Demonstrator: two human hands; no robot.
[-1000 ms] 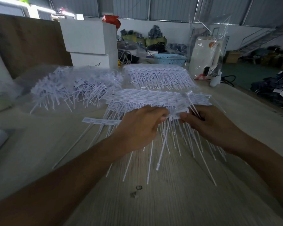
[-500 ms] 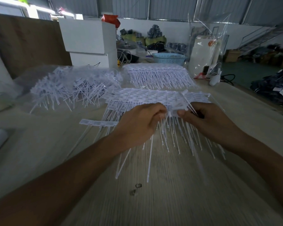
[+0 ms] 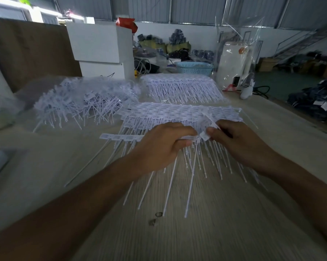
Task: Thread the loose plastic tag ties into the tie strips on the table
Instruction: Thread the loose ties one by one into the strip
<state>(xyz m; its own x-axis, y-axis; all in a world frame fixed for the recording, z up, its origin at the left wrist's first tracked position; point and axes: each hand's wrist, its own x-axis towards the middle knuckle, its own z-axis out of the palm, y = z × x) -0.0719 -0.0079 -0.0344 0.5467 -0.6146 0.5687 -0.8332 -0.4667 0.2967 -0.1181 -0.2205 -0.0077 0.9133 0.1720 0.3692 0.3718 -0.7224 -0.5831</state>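
My left hand [image 3: 163, 146] grips a white tie strip [image 3: 121, 137] by its right end, just above the wooden table [image 3: 206, 232]. The strip's left end sticks out past the hand and its thin tails hang toward me. My right hand [image 3: 238, 142] pinches a loose white tag tie [image 3: 208, 127] at its square head, right against the strip's end. The two hands almost touch. Behind them lies a flat stack of tie strips [image 3: 177, 113]. A tangled heap of loose tag ties [image 3: 83, 102] sits at the left.
Another batch of strips [image 3: 181, 87] lies farther back. White boxes [image 3: 100, 48], a blue basket [image 3: 193, 68] and a white appliance in clear plastic [image 3: 234, 66] stand at the far edge. A brown board [image 3: 30, 51] leans at the back left.
Both hands stayed close together over the strip. The long tail that hung between them has drawn in, and the right hand's tie now stands with its head at the strip's end.
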